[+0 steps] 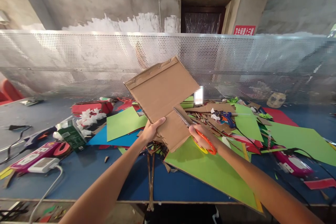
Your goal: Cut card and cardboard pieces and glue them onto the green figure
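Observation:
A brown piece of cardboard is held up above the table, tilted, with a slit running into its right side. My left hand grips its lower left edge, the thumb lying on its face and the other fingers hidden behind. In my right hand is a pair of scissors with orange and yellow handles. The scissor blades lie at the slit, pointing up and left into the cardboard. Under my right forearm lies a large light green sheet.
The blue table carries paper sheets and cardboard scraps. A blue glue gun lies right of centre. At left are a dark green box, a purple power strip and a white charger. A perforated metal screen stands behind.

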